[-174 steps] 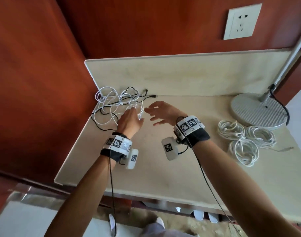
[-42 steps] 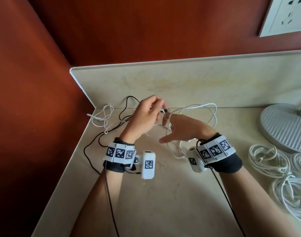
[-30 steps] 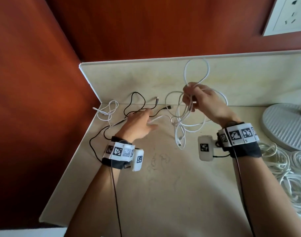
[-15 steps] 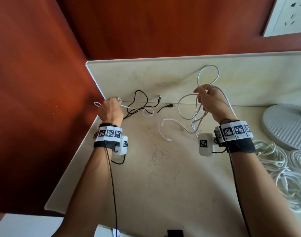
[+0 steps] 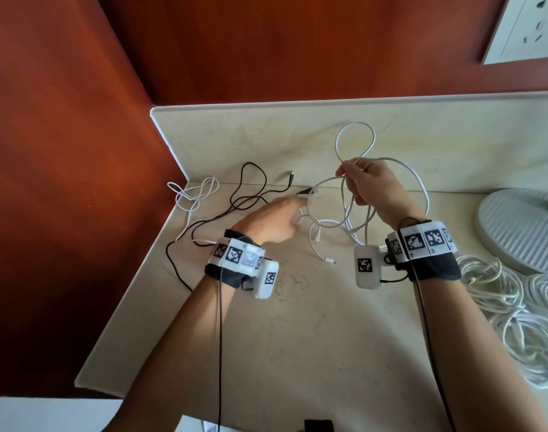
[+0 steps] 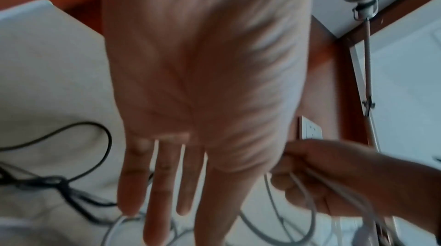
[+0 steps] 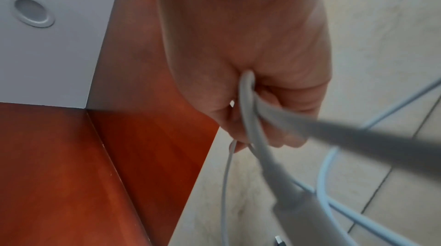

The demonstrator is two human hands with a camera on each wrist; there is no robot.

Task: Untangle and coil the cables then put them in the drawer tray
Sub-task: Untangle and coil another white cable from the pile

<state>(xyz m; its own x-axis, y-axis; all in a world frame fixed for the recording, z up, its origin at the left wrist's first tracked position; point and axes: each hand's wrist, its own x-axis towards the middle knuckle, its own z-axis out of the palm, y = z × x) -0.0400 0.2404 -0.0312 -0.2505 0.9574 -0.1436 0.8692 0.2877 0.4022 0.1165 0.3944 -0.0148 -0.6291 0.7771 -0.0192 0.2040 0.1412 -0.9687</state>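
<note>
My right hand [image 5: 364, 185] is raised over the back of the counter and grips loops of a white cable [image 5: 355, 140]; the grip on the white cable [image 7: 250, 118] shows close up in the right wrist view. The cable's loose end [image 5: 322, 255] trails on the counter. My left hand [image 5: 276, 219] reaches toward those loops with fingers [image 6: 155, 193] straight and blurred, holding nothing. A black cable [image 5: 247, 198] and a small white cable [image 5: 194, 194] lie loose in the back left corner.
Several coiled white cables [image 5: 516, 313] lie at the right edge beside a grey round lamp base [image 5: 522, 226]. Red wooden walls close in the left and back, with a wall socket [image 5: 528, 29] at the top right. The beige counter [image 5: 297, 338] spreads toward me.
My left hand left the small white cable in the corner and swung right toward the loops. My right hand still holds the white cable up, slightly lower than before.
</note>
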